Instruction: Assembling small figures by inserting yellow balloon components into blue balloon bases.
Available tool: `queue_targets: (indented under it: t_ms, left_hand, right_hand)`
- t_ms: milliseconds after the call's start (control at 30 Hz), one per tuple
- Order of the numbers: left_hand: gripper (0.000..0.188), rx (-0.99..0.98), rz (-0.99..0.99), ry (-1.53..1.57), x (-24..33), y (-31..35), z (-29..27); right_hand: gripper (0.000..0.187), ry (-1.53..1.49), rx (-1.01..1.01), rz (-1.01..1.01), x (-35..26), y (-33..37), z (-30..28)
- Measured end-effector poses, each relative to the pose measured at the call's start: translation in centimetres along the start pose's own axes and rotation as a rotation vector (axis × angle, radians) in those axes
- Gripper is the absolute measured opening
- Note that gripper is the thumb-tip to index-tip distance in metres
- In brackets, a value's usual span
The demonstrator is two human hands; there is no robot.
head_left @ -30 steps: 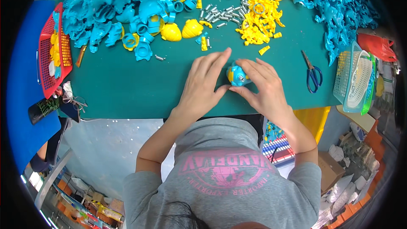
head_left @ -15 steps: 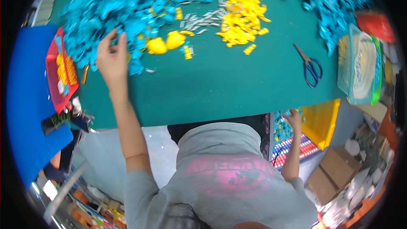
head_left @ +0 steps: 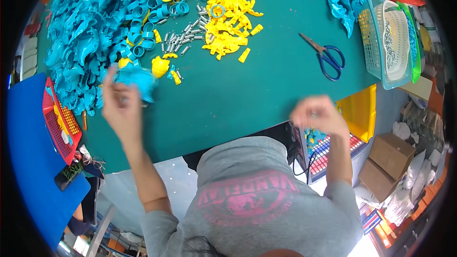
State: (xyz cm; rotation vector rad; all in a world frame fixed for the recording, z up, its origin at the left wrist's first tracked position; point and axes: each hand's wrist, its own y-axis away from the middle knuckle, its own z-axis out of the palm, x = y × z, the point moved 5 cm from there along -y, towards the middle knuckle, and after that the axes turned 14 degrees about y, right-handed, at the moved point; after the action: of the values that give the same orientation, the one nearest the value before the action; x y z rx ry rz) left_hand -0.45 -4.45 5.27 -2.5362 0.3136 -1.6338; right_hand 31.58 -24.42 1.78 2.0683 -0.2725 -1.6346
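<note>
My left hand (head_left: 119, 107) is raised over the left part of the green table (head_left: 247, 100), its fingers closed on a blue plastic part (head_left: 135, 80); the hand is blurred by motion. My right hand (head_left: 318, 114) hovers at the table's near edge, above a yellow bin (head_left: 359, 112), fingers curled; I cannot tell whether anything is in it. A big heap of blue plastic parts (head_left: 81, 38) lies to the left. Yellow plastic parts (head_left: 228, 24), blue rings (head_left: 143, 12) and small metal springs (head_left: 183, 38) lie beyond my hands.
Blue-handled scissors (head_left: 326, 57) lie on the right of the table. A pale basket (head_left: 388, 38) stands at the right edge. A red tray (head_left: 59, 121) sits at the far left on a blue surface. Cardboard boxes (head_left: 388, 159) stand on the floor to the right.
My left hand drew back from the blue heap holding a blue part. My right hand rose from below the table edge up to it. A second ago both hands held a small toy at centre.
</note>
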Motion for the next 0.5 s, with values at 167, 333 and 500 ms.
queue_targets:
  t_ms: [167, 333, 500]
  left_hand:
    - [0.055, -0.248, -0.162, 0.089, 0.2, 5.2, 6.3]
    - [0.051, -0.267, -0.287, 0.007, 0.7, 5.5, 6.0]
    - [0.035, -0.615, 0.46, -0.348, 5.7, 3.3, 6.6]
  right_hand:
    - [0.016, 0.748, 0.701, -0.367, -6.5, -8.6, -2.3]
    - [0.014, 1.011, 0.771, -0.601, -6.7, -12.4, -2.7]
    - [0.012, 0.594, 0.59, -0.432, -6.3, -10.6, -1.7]
